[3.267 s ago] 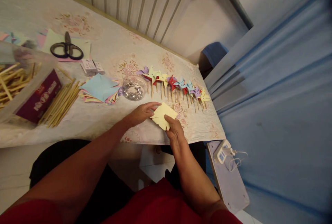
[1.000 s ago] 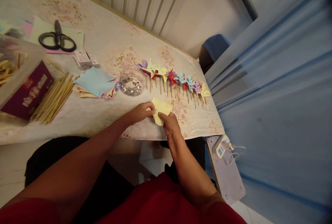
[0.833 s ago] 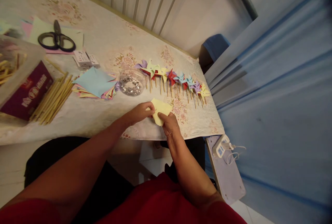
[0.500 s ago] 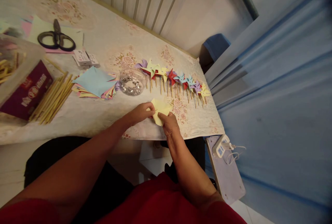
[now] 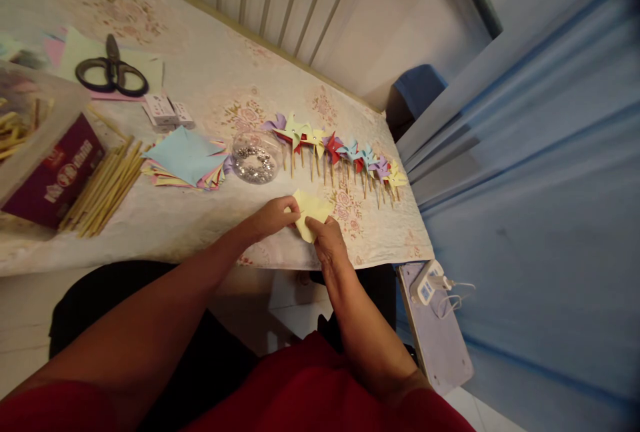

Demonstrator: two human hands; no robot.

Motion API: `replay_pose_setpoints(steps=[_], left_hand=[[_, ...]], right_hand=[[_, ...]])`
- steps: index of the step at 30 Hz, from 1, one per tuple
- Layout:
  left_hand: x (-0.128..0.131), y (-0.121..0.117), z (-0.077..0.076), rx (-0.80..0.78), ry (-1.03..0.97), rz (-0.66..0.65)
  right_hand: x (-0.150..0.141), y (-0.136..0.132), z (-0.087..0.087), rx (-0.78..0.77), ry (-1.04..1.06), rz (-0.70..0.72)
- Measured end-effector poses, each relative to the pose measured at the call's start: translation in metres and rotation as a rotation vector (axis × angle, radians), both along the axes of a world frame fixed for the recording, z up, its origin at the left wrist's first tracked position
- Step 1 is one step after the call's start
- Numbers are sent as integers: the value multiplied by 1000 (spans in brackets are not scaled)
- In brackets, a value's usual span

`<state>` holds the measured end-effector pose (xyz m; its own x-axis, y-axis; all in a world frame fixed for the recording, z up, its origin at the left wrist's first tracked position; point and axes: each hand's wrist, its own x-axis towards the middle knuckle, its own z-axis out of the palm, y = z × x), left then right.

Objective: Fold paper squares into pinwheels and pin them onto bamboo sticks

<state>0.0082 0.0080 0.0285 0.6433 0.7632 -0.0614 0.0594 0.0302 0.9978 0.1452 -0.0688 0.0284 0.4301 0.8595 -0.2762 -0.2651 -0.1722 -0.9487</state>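
Note:
A yellow sheet of paper (image 5: 315, 207) is held between both hands above the front of the table. My left hand (image 5: 278, 215) pinches its left edge between thumb and fingers. On the lower right part of the sheet, my right hand (image 5: 329, 235) grips with the thumb on top and the fingers hidden beneath. Just beyond the hands is a round clear dish (image 5: 255, 159) of small shiny metal pieces. Several finished paper pinwheels (image 5: 334, 147) on sticks lie in a row past the sheet, in yellow, red, blue and purple.
Left of the dish lies a stack of coloured paper squares (image 5: 185, 157). Farther left are small white boxes (image 5: 163, 111), scissors (image 5: 113, 72), a bundle of thin sticks (image 5: 106, 185) and a plastic tub (image 5: 55, 172). A power strip (image 5: 427, 282) rests on a stool (image 5: 443, 342) at right.
Both hands keep nearly the same hold on the yellow paper. The whole view has shifted very slightly, and the sheet's far right corner sits a little differently.

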Motion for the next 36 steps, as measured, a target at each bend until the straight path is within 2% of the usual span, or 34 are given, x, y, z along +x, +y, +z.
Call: replay_pose_setpoints(steps=[13, 23, 36], left_hand=[[1, 3, -9, 97, 59, -16], [1, 4, -6, 217, 131, -15], [1, 4, -4, 238, 153, -26]], right_hand=[[-1, -1, 1, -9, -29, 22], [5, 1, -11, -4, -211, -13], [7, 2, -10, -52, -314, -36]])
